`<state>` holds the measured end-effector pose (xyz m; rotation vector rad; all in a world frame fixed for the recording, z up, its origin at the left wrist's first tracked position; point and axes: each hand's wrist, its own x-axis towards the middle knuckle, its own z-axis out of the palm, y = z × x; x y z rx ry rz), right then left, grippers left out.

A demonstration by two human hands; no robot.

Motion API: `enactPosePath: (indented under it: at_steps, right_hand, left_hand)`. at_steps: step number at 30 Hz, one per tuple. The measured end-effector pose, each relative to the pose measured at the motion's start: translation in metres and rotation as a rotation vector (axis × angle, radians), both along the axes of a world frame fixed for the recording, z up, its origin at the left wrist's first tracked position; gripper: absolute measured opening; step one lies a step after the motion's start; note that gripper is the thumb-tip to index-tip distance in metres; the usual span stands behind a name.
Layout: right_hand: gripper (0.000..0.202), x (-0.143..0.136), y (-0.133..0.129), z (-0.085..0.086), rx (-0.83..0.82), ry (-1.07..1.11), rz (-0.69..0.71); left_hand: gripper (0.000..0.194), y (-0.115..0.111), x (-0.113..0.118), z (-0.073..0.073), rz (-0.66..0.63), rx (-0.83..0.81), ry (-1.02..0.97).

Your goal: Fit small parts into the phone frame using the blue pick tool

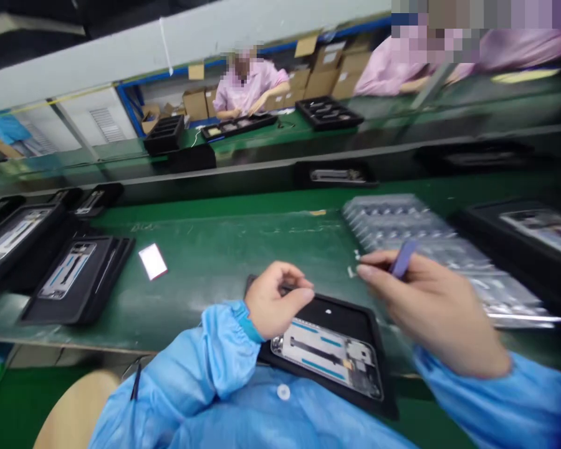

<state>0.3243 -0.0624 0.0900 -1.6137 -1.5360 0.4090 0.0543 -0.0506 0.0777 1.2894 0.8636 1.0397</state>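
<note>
My right hand (pixel 434 305) is closed, with a flat purple tool (pixel 403 259) between its fingers; its exact kind does not show. A tiny pale piece (pixel 357 255) is at the right thumb and index tips; whether they pinch it I cannot tell. Another small pale piece (pixel 350 272) lies on the bench close by. Over the left edge of a black tray (pixel 350 310), my left hand (pixel 278 300) has curled fingers and its thumb apart from them, with nothing visible in it. In that tray lies an opened phone frame (pixel 327 355) with blue strips and a dark central ribbon.
Clear plastic blister trays (pixel 430 243) lie right of my right hand. A black tray (pixel 533 231) with a phone frame is farther right. On the left are stacked black trays (pixel 75 277) and a white card (pixel 153 261). A co-worker (pixel 247 90) sits across the bench.
</note>
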Motion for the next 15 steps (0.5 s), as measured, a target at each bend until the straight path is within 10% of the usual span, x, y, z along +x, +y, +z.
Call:
enactPosePath:
  at_steps: [7,15]
  right_hand:
    - [0.020,-0.111,-0.052,-0.012,-0.043,0.276,0.055]
    - [0.037,-0.080,-0.054,-0.014,0.328,-0.201,0.435]
  left_hand:
    - [0.062,-0.004,-0.005,-0.017,-0.063,-0.278,-0.172]
    - [0.079,-0.018,-0.022,-0.019,-0.163,-0.480,-0.267]
